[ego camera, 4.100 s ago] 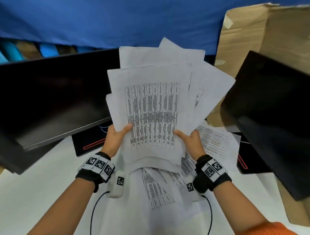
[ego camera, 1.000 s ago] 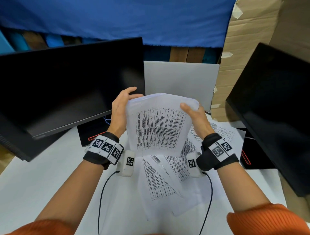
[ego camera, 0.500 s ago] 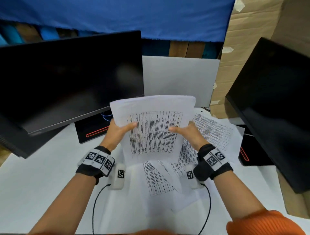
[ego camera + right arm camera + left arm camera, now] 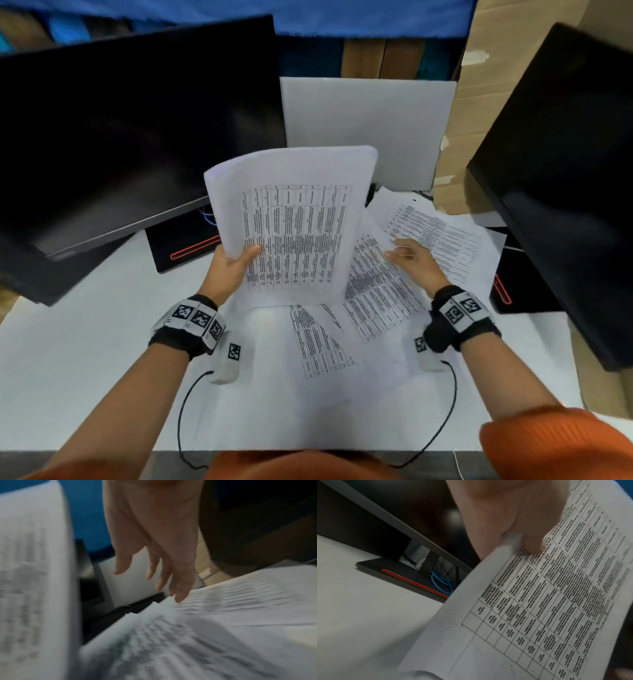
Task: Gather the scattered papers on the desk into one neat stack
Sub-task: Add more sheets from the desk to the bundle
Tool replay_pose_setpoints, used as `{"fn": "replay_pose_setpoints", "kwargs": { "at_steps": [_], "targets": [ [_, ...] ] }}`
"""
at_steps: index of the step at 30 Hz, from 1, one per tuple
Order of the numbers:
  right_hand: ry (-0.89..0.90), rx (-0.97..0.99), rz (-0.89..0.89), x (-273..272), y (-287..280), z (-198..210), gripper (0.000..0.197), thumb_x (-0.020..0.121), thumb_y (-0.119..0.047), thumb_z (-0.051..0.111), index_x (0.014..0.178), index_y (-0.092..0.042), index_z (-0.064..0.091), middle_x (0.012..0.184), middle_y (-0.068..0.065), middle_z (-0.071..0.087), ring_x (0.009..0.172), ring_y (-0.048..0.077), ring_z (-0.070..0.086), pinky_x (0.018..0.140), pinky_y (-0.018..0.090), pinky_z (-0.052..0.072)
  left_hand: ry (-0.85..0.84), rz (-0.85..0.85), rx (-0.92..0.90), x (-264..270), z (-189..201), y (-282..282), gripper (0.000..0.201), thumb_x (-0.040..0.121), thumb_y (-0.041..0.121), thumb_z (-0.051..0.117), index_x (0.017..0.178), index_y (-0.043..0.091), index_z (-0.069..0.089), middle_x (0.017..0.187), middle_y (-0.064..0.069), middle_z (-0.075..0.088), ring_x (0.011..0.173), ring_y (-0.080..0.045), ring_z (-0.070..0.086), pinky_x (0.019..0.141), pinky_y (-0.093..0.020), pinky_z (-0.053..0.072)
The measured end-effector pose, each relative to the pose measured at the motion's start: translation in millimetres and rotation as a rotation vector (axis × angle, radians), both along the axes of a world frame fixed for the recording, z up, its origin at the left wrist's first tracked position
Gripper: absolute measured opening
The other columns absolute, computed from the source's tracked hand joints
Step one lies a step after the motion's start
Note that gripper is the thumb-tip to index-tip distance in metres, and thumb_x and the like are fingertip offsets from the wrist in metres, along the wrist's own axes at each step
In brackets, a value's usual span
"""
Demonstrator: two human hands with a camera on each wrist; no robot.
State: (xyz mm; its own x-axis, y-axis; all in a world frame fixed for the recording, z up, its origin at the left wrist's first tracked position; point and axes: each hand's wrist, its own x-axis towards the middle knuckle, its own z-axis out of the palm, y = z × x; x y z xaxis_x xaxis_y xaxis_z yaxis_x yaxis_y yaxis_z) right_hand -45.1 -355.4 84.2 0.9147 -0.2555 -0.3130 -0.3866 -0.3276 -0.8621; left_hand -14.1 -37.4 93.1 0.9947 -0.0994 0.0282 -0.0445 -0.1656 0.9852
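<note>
Fingers (image 4: 534,545) of L hand (image 4: 227,270) pinch paper stack (image 4: 291,233) at frame centre; R hand (image 4: 414,262) fingers spread, loose, over scattered sheets (image 4: 376,301) on table (image 4: 85,359).

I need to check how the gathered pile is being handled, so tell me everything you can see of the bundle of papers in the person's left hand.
The bundle of papers is white sheets; the front page bears a black printed table in a grid. It is held up, tilted, above the desk, its top edge curling backward. Only the left hand grips it, at the lower left edge, thumb pinching the front. The right hand is apart from it, over loose sheets on the desk. The sheet count cannot be told.
</note>
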Motion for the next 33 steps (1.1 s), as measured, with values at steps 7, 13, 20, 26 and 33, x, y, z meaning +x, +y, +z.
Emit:
{"fn": "replay_pose_setpoints", "kwargs": {
  "at_steps": [7, 13, 20, 26, 33],
  "targets": [
    [0.202, -0.319, -0.168, 8.1, -87.6, -28.4, 0.059, 0.083, -0.024, 0.067, 0.133, -0.003, 0.043, 0.14, 0.016, 0.046, 0.126, 0.032, 0.046, 0.103, 0.036, 0.036, 0.006, 0.068, -0.02, 11.5, -10.8, 11.3, 0.03, 0.087, 0.008, 0.055, 0.11, 0.026, 0.051, 0.1, 0.018, 0.059, 0.085, 0.019, 0.06, 0.073, -0.001, 0.047],
    [0.35, -0.483, -0.059, 31.4, -96.8, -47.0, 0.071, 0.083, -0.034, 0.064, 0.139, -0.003, 0.033, 0.146, 0.018, 0.037, 0.133, 0.034, 0.038, 0.109, 0.042, 0.031, 0.015, 0.085, 0.003, 17.6, -12.1, 5.6, 0.033, 0.088, 0.006, 0.053, 0.116, 0.021, 0.047, 0.105, 0.016, 0.056, 0.089, 0.02, 0.058, 0.075, -0.001, 0.046],
    [0.606, -0.71, 0.069, 28.3, -47.7, -86.0, 0.09, 0.081, -0.071, 0.031, 0.144, -0.007, 0.021, 0.152, 0.021, 0.018, 0.137, 0.042, 0.022, 0.11, 0.055, 0.027, 0.049, 0.089, 0.013, 32.3, -15.3, 5.8, 0.034, 0.086, 0.009, 0.056, 0.103, 0.038, 0.052, 0.098, 0.021, 0.064, 0.093, 0.016, 0.059, 0.077, -0.004, 0.047],
    [0.52, -0.751, -0.002, 46.5, -64.3, -73.2, 0.07, 0.08, -0.064, 0.047, 0.111, -0.001, 0.055, 0.129, 0.021, 0.051, 0.118, 0.035, 0.048, 0.099, 0.045, 0.04, 0.038, 0.069, -0.009, 33.3, -15.1, -0.5, 0.037, 0.086, 0.004, 0.054, 0.105, 0.035, 0.049, 0.099, 0.018, 0.061, 0.089, 0.018, 0.059, 0.074, -0.003, 0.047],
    [0.594, -0.793, -0.033, 53.7, -104.0, -73.2, 0.115, 0.064, -0.077, 0.054, 0.146, -0.01, 0.011, 0.154, 0.017, 0.018, 0.141, 0.037, 0.015, 0.11, 0.058, 0.019, 0.015, 0.076, -0.027, 31.0, -12.8, 2.3, 0.039, 0.086, 0.001, 0.053, 0.101, 0.036, 0.047, 0.1, 0.013, 0.057, 0.087, 0.02, 0.058, 0.07, -0.001, 0.046]
  ]
}}
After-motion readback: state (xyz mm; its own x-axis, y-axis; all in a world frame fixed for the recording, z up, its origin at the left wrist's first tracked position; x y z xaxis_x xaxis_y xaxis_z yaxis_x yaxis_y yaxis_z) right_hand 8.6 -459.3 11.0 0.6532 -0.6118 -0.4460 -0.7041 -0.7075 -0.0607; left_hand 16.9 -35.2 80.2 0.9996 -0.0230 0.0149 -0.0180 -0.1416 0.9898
